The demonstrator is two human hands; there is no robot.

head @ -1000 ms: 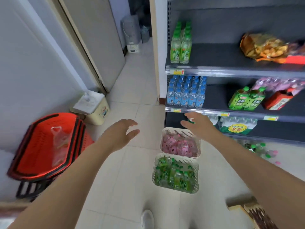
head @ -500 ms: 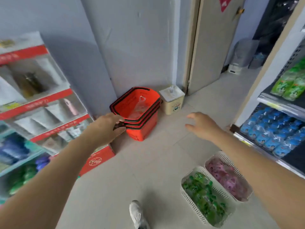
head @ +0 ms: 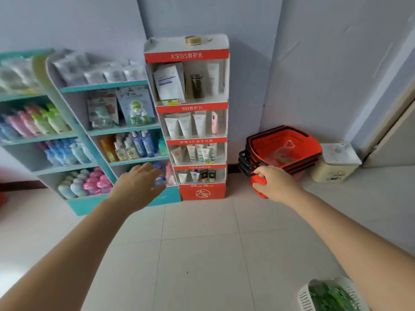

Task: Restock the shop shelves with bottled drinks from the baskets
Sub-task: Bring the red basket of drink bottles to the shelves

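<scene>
two teal shelves (head: 89, 131): left of the red stand (head: 202, 191), full of toiletries
left hand (head: 139, 187): by the red stand's foot, fingers loose, nothing in it
right hand (head: 274, 182): right of the red stand, curled round a corner of the red baskets (head: 289, 147)
cream bin (head: 336, 162): further right of the red stand
white basket (head: 303, 297): way down-right of the red stand, green bottles (head: 330, 295) inside

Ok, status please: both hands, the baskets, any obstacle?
Left hand open, in air. Right hand grips corner of stacked red baskets. White basket of green bottles on floor, lower right. No obstacle seen.
</scene>
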